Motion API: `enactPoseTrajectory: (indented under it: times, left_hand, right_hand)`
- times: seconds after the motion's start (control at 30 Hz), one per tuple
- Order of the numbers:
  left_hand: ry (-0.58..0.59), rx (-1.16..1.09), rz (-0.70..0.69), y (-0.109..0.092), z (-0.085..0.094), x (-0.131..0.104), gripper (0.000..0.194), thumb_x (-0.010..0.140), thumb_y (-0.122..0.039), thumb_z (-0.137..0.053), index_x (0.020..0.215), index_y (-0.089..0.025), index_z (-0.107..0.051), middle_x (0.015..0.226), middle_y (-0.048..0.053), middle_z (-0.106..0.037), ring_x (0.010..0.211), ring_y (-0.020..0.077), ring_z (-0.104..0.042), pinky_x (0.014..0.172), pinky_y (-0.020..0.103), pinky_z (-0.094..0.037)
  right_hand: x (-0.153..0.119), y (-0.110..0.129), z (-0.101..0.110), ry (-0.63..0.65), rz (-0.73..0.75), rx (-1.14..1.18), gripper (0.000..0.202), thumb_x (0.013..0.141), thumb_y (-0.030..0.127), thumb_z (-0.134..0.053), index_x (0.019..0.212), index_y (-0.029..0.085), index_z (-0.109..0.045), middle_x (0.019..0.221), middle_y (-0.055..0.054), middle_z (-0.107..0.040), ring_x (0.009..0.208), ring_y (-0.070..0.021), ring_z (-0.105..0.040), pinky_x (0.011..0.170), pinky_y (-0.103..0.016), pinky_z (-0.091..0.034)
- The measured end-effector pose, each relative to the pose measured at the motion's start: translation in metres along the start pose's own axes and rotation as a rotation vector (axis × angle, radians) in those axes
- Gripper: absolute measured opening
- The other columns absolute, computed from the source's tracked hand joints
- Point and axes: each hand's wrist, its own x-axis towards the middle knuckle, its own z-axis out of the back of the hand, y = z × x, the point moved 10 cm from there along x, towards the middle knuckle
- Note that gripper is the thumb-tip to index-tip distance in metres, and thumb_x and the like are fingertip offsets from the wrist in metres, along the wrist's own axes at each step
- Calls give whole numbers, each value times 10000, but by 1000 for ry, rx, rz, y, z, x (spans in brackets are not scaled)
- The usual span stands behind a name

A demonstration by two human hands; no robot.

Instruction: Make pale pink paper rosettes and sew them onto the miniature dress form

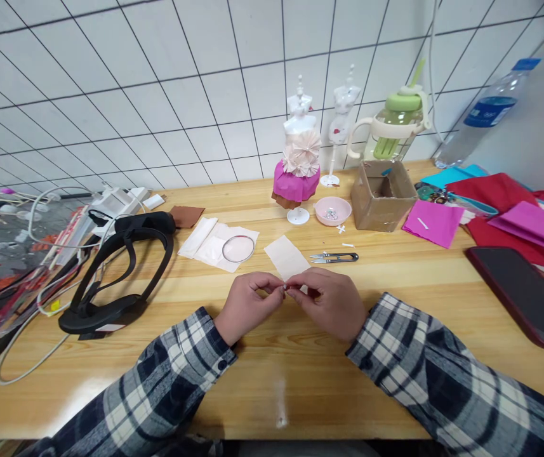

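My left hand (pixel 255 301) and my right hand (pixel 329 298) meet fingertip to fingertip above the near middle of the table, both closed in a pinch. Between them is the near corner of a pale pink fabric piece (pixel 285 254), which spreads away from me on the wood. Fingers hide most of that corner. Just beyond my right hand lies a pair of thread snips (pixel 333 258). Farther back stands a small white dress form (pixel 299 124) wearing a pale pleated top with a fabric flower, a magenta skirt (pixel 296 182) and a brown hem.
Pale fabric pieces (pixel 200 238) lie left under a thin ring (pixel 238 249). A black headset strap (pixel 124 273) and cables crowd the left. Behind are a pink dish (pixel 332 211), a cardboard box (pixel 381 203) and a jug (pixel 395 127). Coloured fabrics (pixel 433 222) and a phone (pixel 526 295) lie right.
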Motion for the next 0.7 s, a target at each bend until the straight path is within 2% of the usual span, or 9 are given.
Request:
enactPoseTrajectory:
  times: [0.2,0.43,0.57,0.7]
  left_hand:
    - [-19,97,-40,-4,-1,-3,179,733,-220,-574,583,-150,-643,525,-16,-629,496,89,-529,487,168,-408]
    - [3,38,-67,-6,-4,-3,145,725,-179,-563,629,-155,-669,580,-4,-667,540,106,-569,533,185,-447]
    - [8,15,-45,-5,-3,-2,138,738,-175,-573,665,-156,-689,613,10,-690,564,121,-592,554,201,-463]
    - [31,-48,-33,-4,-2,-2,144,786,-224,-594,732,-156,-710,707,40,-724,642,143,-632,627,232,-491]
  right_hand:
    - [-1,1,-3,15,-7,-34,118,827,258,-616,878,245,-722,756,14,-700,633,-111,-592,601,-237,-410]
    - [2,-10,-4,17,-141,26,40,754,228,-641,727,218,-669,674,32,-666,578,-106,-567,558,-237,-388]
    - [2,-15,-7,38,-188,112,66,769,232,-627,738,213,-682,680,25,-671,569,-105,-558,553,-233,-397]
    - [3,-17,-4,7,-200,164,62,772,236,-631,748,207,-680,671,27,-660,551,-96,-539,536,-222,-403]
